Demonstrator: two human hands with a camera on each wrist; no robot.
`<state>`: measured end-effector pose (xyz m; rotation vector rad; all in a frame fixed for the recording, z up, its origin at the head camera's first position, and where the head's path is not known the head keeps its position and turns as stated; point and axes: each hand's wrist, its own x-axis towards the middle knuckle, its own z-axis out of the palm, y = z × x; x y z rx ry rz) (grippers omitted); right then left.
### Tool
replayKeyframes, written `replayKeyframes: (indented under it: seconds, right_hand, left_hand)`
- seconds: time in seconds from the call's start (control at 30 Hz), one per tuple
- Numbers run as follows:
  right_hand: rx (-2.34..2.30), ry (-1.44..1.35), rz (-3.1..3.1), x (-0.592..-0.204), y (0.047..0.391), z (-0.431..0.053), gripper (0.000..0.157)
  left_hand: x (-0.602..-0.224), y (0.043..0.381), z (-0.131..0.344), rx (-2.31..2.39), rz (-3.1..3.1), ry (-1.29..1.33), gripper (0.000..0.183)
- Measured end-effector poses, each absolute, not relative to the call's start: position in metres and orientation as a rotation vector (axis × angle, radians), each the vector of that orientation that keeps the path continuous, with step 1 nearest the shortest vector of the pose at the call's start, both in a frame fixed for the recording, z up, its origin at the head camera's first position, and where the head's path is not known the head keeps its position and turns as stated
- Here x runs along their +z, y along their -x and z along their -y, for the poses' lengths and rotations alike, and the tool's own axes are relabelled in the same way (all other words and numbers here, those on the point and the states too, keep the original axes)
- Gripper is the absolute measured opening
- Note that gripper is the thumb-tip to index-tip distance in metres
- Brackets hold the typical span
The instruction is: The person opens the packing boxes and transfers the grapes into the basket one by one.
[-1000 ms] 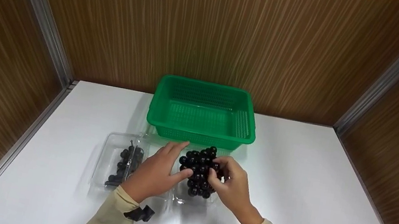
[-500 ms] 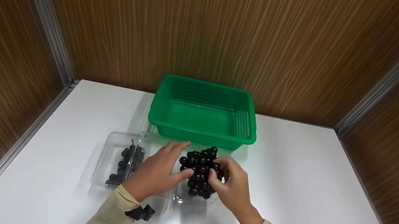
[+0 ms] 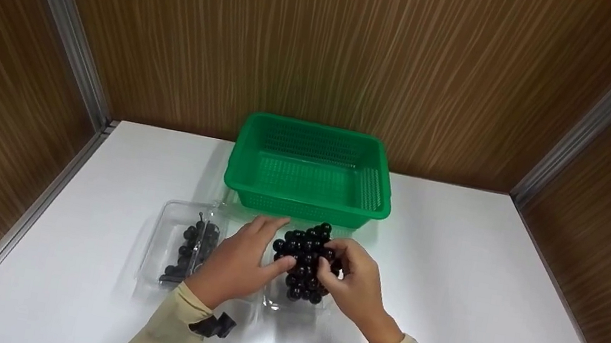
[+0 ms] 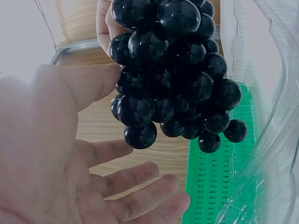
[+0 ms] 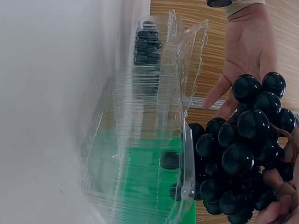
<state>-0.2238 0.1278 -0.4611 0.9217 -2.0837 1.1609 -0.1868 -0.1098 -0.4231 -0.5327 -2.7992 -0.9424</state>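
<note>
A bunch of dark, glossy grapes (image 3: 305,266) hangs over a clear plastic container (image 3: 275,305), above its rim in the right wrist view. My right hand (image 3: 358,283) grips the bunch from the right; a brown stem (image 5: 285,135) shows beside its fingers. On the other side is my left hand (image 3: 235,265), its fingers spread and extended. The left thumb (image 4: 96,84) reaches the edge of the bunch and appears to touch it, while the other left fingers stay below the grapes. Much of the container is hidden behind the bunch and the hands.
Left of my hands, more dark grapes (image 3: 186,251) lie in another clear plastic container (image 3: 160,234). A green perforated basket (image 3: 306,203) stands behind, near the wood-patterned back wall (image 3: 325,46). All this rests on a white table (image 3: 447,280) with panels at both sides.
</note>
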Motion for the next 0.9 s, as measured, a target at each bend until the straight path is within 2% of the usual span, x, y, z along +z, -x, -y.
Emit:
replayKeyframes:
  seconds: [0.9]
  right_hand:
    - [1.170, -0.927, 2.053, -0.4558, 0.2205, -0.1275, 0.031]
  left_hand:
    - [-0.4225, 0.1865, 0.1094, -1.032, 2.760, 0.477, 0.079]
